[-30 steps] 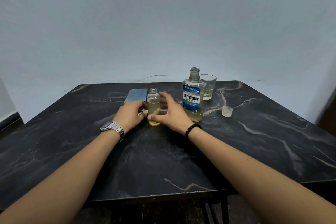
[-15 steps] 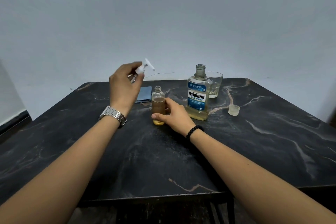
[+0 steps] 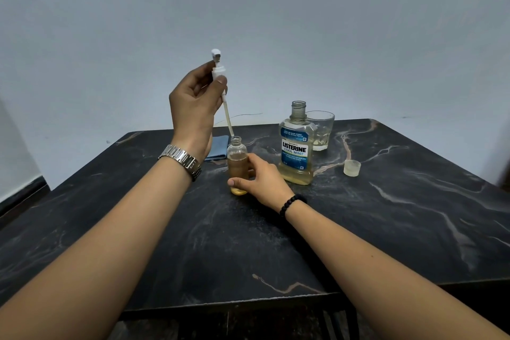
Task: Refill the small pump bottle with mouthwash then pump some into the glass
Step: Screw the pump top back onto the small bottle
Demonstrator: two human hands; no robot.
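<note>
2 hands: white plastic pump, round clear bottle.

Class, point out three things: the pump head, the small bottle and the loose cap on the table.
pump head (image 3: 218,70), head view: on its white collar.
small bottle (image 3: 237,153), head view: on its clear shoulder.
loose cap (image 3: 352,168), head view: on its side wall.
</note>
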